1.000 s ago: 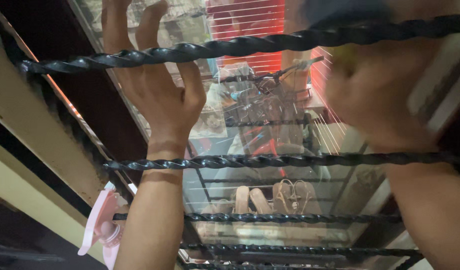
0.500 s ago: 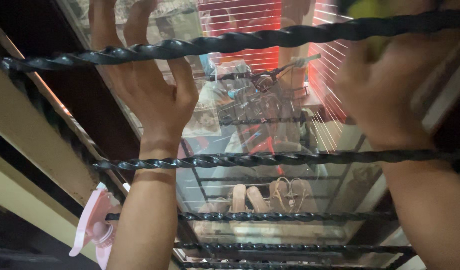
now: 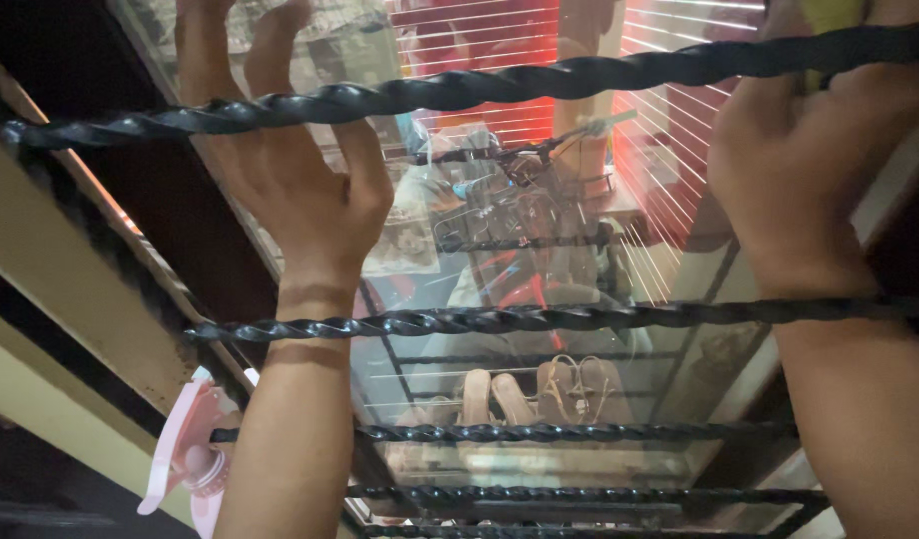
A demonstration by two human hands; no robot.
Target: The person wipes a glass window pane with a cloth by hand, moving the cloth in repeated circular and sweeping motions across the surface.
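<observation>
Black twisted metal bars [image 3: 539, 319] run across a glass window pane [image 3: 459, 60], one above the other like steps. Both arms reach through the gaps between the bars to the glass.

No boxes or signs can be seen. A pink plastic spray bottle [image 3: 190, 454] sits low on the left, just beside the left forearm and next to the cream window frame [image 3: 70, 289]. It has a round neck and a pink trigger top. In the shiny glass you can see red slats [image 3: 479, 30] near the top, a jumble of stuff in the middle, and two pairs of tan sandals [image 3: 539, 389] lower down.

The left hand [image 3: 300, 190] is open. Its fingers are spread and point up, lying flat on the glass behind the top bar. It holds nothing.

The right hand [image 3: 809, 170] is curled up near the top right corner. It grips something yellow [image 3: 829, 15], maybe a sponge or cloth, but only a small bit shows at the top edge, so I can't be sure what it is. The yellow thing is pressed against the glass just above the top bar. The right wrist sits behind the second bar.
</observation>
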